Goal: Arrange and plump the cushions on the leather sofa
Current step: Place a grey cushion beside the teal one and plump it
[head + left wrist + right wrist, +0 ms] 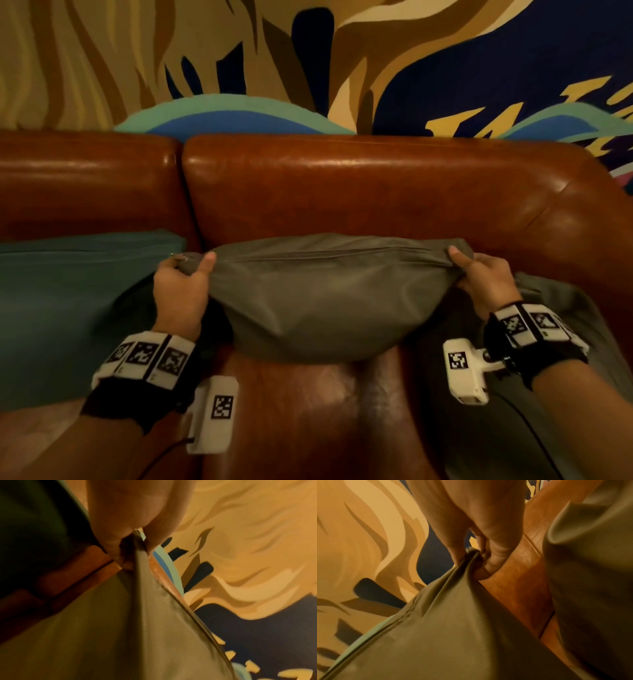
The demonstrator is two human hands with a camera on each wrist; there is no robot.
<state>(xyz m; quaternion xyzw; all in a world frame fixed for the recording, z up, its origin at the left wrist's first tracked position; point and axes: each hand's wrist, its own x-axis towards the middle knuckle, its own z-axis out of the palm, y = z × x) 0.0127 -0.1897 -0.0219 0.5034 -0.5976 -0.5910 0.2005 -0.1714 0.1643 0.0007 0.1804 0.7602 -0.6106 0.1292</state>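
Observation:
A grey cushion (329, 298) hangs in front of the brown leather sofa (376, 192), its zipped edge uppermost and its belly sagging over the seat. My left hand (186, 274) pinches its upper left corner, and my right hand (476, 270) pinches its upper right corner. In the left wrist view the left hand (133, 538) clamps the grey cushion (120, 628) at its corner tip. In the right wrist view the right hand (476, 555) holds the bunched corner of the grey cushion (445, 635).
A teal cushion (68, 308) lies on the seat at the left. A second grey cushion (548, 342) sits at the right against the sofa arm, also in the right wrist view as the second grey cushion (590, 574). A painted mural wall (308, 61) rises behind the backrest.

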